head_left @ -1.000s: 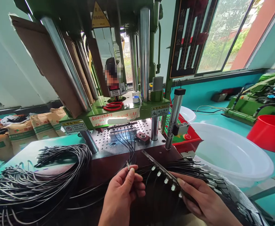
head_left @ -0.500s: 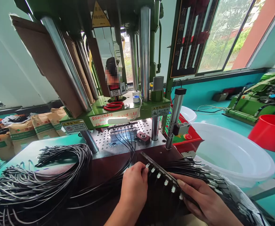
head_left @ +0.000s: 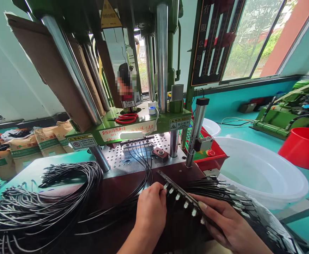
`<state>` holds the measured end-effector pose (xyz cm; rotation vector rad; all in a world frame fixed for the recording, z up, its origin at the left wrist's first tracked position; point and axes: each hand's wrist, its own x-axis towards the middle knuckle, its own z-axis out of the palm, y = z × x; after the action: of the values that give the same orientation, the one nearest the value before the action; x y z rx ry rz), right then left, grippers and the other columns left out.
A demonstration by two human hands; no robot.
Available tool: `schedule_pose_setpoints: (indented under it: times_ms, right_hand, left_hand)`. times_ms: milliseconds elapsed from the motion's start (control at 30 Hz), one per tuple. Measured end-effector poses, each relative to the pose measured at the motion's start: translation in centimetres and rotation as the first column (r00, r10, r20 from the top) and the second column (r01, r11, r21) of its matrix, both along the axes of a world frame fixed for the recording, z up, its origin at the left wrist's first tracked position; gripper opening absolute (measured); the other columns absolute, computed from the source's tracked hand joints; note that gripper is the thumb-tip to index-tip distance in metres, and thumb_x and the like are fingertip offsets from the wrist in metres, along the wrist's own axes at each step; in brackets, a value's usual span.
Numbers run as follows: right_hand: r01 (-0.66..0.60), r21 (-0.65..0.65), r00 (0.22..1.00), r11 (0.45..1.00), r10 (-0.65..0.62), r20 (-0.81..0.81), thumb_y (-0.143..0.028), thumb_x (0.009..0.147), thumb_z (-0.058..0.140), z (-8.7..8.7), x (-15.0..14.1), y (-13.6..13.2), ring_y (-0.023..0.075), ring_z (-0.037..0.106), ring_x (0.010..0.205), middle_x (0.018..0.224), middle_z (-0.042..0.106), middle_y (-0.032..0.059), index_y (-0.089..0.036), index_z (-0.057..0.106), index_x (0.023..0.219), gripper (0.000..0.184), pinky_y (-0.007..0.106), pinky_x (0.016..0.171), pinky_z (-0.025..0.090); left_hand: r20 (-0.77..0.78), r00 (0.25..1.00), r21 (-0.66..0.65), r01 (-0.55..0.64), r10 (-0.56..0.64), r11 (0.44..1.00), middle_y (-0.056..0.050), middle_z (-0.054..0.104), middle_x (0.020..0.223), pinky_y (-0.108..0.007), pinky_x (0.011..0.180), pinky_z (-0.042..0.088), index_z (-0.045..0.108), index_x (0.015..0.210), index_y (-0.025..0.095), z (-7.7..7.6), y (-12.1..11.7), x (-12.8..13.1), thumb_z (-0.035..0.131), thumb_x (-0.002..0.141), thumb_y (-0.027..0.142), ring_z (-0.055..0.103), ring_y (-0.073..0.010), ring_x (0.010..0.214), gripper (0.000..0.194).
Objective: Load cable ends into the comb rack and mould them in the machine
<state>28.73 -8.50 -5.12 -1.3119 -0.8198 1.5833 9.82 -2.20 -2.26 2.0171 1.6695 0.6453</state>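
My right hand [head_left: 227, 220] grips the near end of a narrow metal bar [head_left: 181, 190], thumb on top and fingers underneath. Along the bar's lower edge sit several small silvery connectors [head_left: 186, 204] in a row. At the far end, my left hand [head_left: 151, 208] is closed in a pinch on the cable connector there; the fingers partly hide it. Black cables [head_left: 206, 187] with metal ends lie just beyond my right hand. Ahead, a row of cables [head_left: 141, 155] runs from a lit metal mould [head_left: 137, 152] in the press.
A large bundle of black cables [head_left: 88, 183] covers the left of the table. The green press [head_left: 154, 121] stands ahead, with red-handled pliers [head_left: 127, 118] on its plate. A sensor post [head_left: 197, 134] rises at right, beside a red control box [head_left: 218, 157] and a white tub [head_left: 265, 169].
Both hands keep almost the same place on the bar. The whole view has shifted very slightly.
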Motion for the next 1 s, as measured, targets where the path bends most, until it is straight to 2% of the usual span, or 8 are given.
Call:
schedule_pose_setpoints:
  times_ms: [200,367,567,800,1000]
  right_hand:
    - [0.016,0.046,0.999,0.999,-0.018,0.047,-0.056,0.065,0.071,0.06,-0.03,0.06,0.0058,0.031,0.039,0.055,0.053,0.001,-0.023,0.068,0.113,0.058,0.019,0.034,0.022]
    - [-0.01,0.019,1.0,1.0,0.009,0.018,-0.057,0.068,0.069,0.12,-0.19,0.11,0.0037,0.028,0.039,0.056,0.051,-0.0018,-0.025,0.064,0.118,0.06,0.017,0.036,0.021]
    - [0.07,0.027,0.997,0.997,-0.071,0.032,-0.056,0.068,0.07,0.51,-0.68,-0.18,0.0041,0.031,0.044,0.066,0.056,0.0006,-0.024,0.065,0.115,0.057,0.017,0.038,0.021]
    - [0.039,0.003,0.998,0.999,-0.039,0.041,-0.057,0.066,0.071,0.56,-0.48,-0.1,0.0061,0.036,0.042,0.06,0.055,0.0001,-0.025,0.066,0.115,0.058,0.018,0.037,0.027]
    - [0.082,0.025,0.995,0.996,-0.083,0.049,-0.056,0.065,0.071,0.78,-0.79,-0.28,0.0092,0.044,0.046,0.059,0.056,0.0013,-0.024,0.067,0.113,0.058,0.018,0.038,0.032]
  left_hand:
    - [-0.047,0.999,-0.005,-0.008,0.008,1.0,-0.004,0.065,0.074,-0.028,0.064,0.03,0.061,0.079,0.019,0.35,-0.28,0.12,0.043,0.087,0.022,0.054,-0.0171,0.069,0.02]
    - [-0.048,0.999,0.006,0.011,-0.01,1.0,-0.003,0.062,0.068,-0.027,0.061,0.028,0.059,0.074,0.019,0.29,-0.04,-0.06,0.042,0.088,0.021,0.051,-0.0154,0.063,0.021]
    - [-0.046,0.999,0.012,0.015,-0.014,1.0,-0.003,0.063,0.07,-0.027,0.061,0.028,0.059,0.075,0.019,0.34,-0.13,0.02,0.042,0.088,0.021,0.052,-0.0158,0.064,0.022]
    - [-0.062,0.998,0.0,0.002,-0.002,1.0,-0.004,0.065,0.074,-0.027,0.063,0.029,0.061,0.079,0.019,0.36,-0.09,0.05,0.043,0.088,0.021,0.056,-0.0178,0.069,0.02]
    - [-0.117,0.993,-0.006,0.007,-0.007,1.0,-0.005,0.065,0.073,-0.028,0.061,0.027,0.058,0.075,0.019,0.46,-0.02,0.47,0.042,0.088,0.021,0.057,-0.0188,0.069,0.021]
